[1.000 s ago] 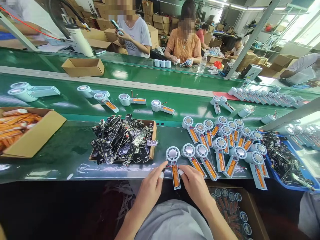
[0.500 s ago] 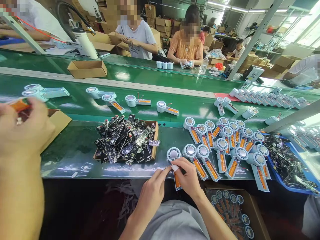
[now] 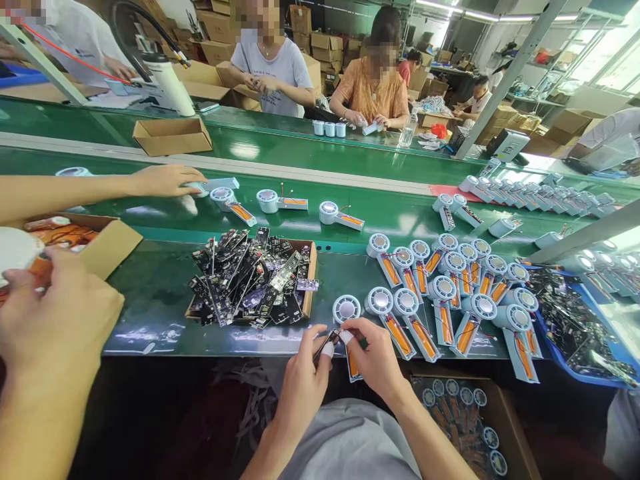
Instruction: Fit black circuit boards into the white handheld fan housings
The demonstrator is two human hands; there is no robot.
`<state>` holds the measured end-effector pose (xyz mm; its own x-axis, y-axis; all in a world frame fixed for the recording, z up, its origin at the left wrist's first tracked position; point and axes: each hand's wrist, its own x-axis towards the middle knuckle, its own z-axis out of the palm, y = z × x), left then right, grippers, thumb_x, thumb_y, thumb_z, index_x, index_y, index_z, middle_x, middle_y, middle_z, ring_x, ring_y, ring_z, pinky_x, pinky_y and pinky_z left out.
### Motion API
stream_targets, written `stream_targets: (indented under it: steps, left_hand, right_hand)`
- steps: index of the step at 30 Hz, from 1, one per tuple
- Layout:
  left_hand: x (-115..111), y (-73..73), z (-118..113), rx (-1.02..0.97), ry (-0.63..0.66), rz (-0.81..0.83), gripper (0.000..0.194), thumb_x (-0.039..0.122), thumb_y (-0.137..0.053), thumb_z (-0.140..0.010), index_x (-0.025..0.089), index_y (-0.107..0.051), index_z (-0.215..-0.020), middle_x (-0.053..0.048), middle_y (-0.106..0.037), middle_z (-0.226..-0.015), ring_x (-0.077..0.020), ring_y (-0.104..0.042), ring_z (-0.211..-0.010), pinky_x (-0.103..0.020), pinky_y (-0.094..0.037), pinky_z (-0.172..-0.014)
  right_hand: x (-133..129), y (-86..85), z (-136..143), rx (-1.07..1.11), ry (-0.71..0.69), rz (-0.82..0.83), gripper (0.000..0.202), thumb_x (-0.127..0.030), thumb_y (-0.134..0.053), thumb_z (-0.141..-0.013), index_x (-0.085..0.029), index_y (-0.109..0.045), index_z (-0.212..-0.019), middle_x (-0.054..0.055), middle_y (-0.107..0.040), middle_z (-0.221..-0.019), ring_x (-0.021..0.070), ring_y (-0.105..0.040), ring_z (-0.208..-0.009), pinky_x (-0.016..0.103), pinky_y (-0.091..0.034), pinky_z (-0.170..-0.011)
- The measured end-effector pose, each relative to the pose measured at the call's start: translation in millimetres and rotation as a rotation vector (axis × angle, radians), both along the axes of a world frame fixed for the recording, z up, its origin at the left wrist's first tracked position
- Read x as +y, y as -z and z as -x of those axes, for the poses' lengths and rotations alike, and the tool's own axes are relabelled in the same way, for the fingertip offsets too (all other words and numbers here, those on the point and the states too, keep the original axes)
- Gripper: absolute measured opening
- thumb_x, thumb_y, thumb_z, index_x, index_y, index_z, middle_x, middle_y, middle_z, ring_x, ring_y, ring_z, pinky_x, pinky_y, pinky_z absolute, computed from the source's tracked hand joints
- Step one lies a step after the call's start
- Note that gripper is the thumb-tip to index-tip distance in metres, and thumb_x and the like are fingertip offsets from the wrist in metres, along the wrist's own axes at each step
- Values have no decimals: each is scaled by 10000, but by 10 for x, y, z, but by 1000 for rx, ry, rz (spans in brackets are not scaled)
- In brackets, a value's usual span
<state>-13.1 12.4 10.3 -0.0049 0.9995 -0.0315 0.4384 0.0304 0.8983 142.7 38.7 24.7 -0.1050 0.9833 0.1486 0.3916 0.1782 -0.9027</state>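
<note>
In front of me, my left hand (image 3: 311, 360) pinches a small dark circuit board (image 3: 327, 343) between thumb and fingers. My right hand (image 3: 373, 353) closes its thumb and forefinger at the board's upper end; what lies between those fingertips is too small to make out. Just behind my hands a light-blue fan body (image 3: 347, 309) lies on the bench edge, its round grille facing up. My right hand partly hides its handle, where an orange strip shows. To the left of my hands, a shallow cardboard box (image 3: 313, 283) is heaped with loose circuit boards (image 3: 250, 277).
Several fan bodies (image 3: 444, 289) crowd the bench at right, beside a blue tray (image 3: 555, 357) of boards. More fans (image 3: 329, 213) lie on the green belt (image 3: 280, 160). A co-worker's hands (image 3: 60, 313) are at left, by a box of orange parts (image 3: 113, 250). A fan-filled carton (image 3: 510, 420) sits below.
My left hand has tilted back and the circuit board now shows in it. The co-worker's other arm has reached over the belt at left. Fans on the belt have shifted slightly right.
</note>
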Motion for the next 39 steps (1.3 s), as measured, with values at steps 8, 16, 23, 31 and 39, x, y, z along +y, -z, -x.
stream_targets:
  steps: [8, 16, 23, 31, 39]
  left_hand:
    - [-30, -30, 4, 5, -28, -1, 249, 294, -434, -912, 221, -518, -1135, -106, -800, -1016, -201, -753, -636, -318, -594, -612]
    - [-70, -21, -39, 75, -10, -95, 219, 245, -444, -932, 217, -590, -1093, -100, -792, -1068, -233, -784, -860, -329, -620, -745]
    - [-146, 70, -109, 239, 1, -347, 274, 189, -450, -958, 188, -647, -1149, -102, -790, -1093, -241, -773, -964, -323, -634, -812]
    - [-41, 88, 30, 287, 138, -420, 359, 119, -427, -955, 187, -685, -1196, -101, -779, -1137, -227, -762, -1006, -305, -620, -870]
    - [126, -100, 168, 158, 280, -355, 353, 136, -437, -954, 213, -722, -1149, -79, -787, -1104, -203, -765, -944, -295, -621, -851]
  right_hand:
    - [-2, 38, -36, 213, -47, 121, 183, -190, -580, -892, -207, -762, -892, 44, -763, -908, 194, -719, -842, 281, -577, -759]
    - [13, -90, -82, -209, -75, -16, 258, -15, -563, -806, -198, -715, -905, 34, -722, -887, 175, -666, -787, 271, -528, -720]
    - [-96, -104, 40, -704, -83, -284, 211, 0, -547, -857, -194, -630, -845, 82, -675, -884, 231, -594, -758, 322, -491, -642]
    - [48, -93, -102, -441, -219, -238, 208, -36, -523, -927, -199, -647, -970, 65, -687, -969, 201, -644, -878, 295, -532, -774]
    - [104, -109, -227, -218, -300, -154, 293, -113, -516, -971, -230, -698, -1167, 61, -672, -984, 189, -650, -895, 294, -540, -802]
